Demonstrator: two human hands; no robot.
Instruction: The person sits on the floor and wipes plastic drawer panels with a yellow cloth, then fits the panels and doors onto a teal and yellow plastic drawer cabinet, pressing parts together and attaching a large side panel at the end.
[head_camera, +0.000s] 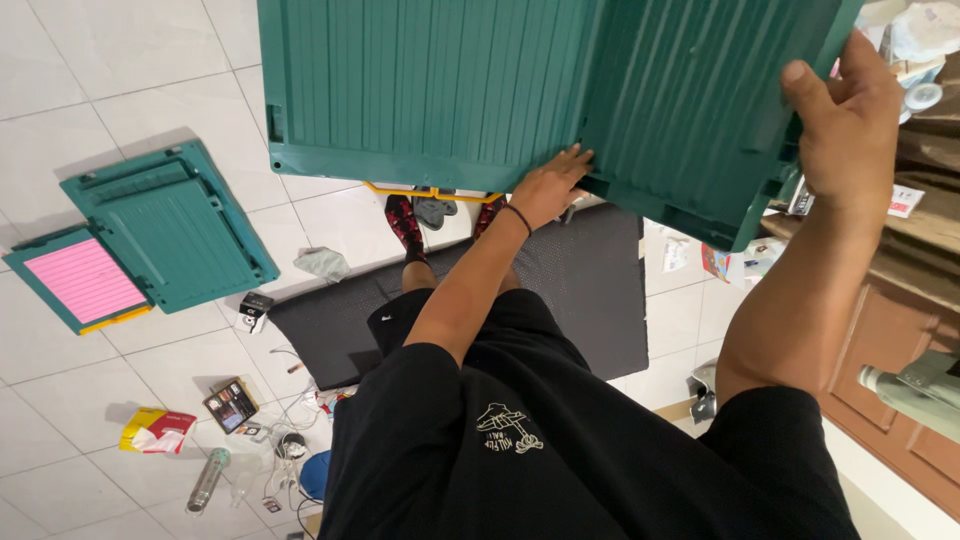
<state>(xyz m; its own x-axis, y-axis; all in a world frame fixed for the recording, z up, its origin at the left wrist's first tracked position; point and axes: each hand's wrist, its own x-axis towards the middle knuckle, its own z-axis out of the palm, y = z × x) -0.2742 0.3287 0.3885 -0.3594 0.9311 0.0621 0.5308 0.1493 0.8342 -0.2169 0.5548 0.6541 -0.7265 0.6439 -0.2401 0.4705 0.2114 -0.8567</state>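
Two large ribbed green plastic panels fill the top of the head view. My left hand (550, 187) presses on the lower edge of the left green panel (420, 80), right where it meets the right green panel (690, 110). My right hand (848, 125) grips the right panel's outer edge, thumb over its face. The right panel is tilted against the left one. I stand on a dark grey mat (590, 290), with my feet partly hidden under the panels.
More green panels (170, 225), one with a pink ribbed face (85, 280), lie on the white tiled floor at left. A crumpled cloth (322, 263), small boxes, a clear bottle (208, 480) and cables lie at lower left. A wooden cabinet (900, 340) stands at right.
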